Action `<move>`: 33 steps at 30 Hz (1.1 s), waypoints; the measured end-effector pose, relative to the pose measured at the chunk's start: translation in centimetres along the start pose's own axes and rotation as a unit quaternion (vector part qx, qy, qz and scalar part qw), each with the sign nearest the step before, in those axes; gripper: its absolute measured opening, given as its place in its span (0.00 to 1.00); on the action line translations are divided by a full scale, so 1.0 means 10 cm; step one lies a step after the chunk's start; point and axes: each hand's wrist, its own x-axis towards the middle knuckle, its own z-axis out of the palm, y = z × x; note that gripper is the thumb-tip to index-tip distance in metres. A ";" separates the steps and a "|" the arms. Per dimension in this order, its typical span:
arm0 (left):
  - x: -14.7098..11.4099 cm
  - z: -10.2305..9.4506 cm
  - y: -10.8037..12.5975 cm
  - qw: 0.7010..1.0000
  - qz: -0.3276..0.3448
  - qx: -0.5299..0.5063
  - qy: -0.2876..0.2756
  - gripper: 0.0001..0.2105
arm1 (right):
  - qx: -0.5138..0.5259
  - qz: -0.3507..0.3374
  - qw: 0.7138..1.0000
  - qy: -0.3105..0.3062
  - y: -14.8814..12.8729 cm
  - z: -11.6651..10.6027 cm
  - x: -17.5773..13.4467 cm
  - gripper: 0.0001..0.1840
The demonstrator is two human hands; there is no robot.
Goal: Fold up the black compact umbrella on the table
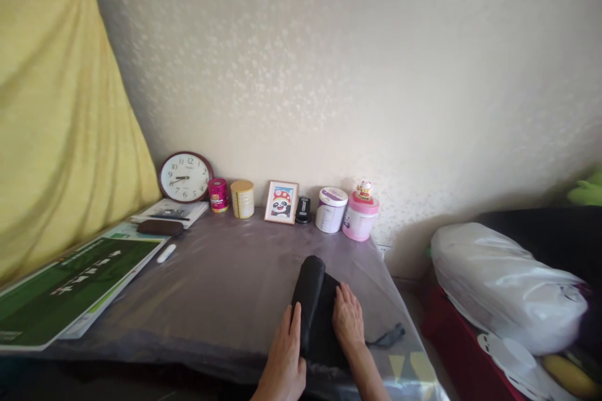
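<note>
Cannot see beneath the left hand (pixel 286 356), so cannot tell whether gripping or merely pressing along the part-rolled black sheet (pixel 309 297), found at its one o'clock; see the right hand (pixel 348 319) released, laid over the sheet's flat part. Notice a blurred dark strap (pixel 389 336) at four o'clock from there. Can read numerals on the wall clock (pixel 186 178) at ten o'clock, but not the white characters on the green board (pixel 70 304) at nine, cut off leftward, nor the label on the magenta tin (pixel 217 195) at eleven
</note>
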 end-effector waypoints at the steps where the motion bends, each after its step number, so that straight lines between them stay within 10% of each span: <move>1: 0.00 0.01 0.00 1.000 -0.002 0.003 0.000 0.43 | -0.010 0.001 1.000 0.009 0.01 -0.02 0.01 0.23; 6: 0.00 0.04 0.00 1.000 -0.014 0.010 -0.003 0.43 | 0.013 -0.096 0.995 0.012 -0.06 0.01 -0.02 0.21; 13: -0.02 -0.01 0.05 0.999 -0.025 0.029 -0.018 0.43 | 0.085 -0.050 0.992 0.074 0.10 -0.07 0.09 0.21; 22: 0.00 0.00 0.15 0.991 -0.047 0.114 -0.050 0.45 | 0.168 -0.205 0.964 -0.008 -0.53 -0.28 0.16 0.16; 33: 0.01 -0.17 0.19 0.991 -0.057 0.088 -0.080 0.48 | 0.173 0.003 0.984 -0.033 -0.35 -0.03 0.85 0.17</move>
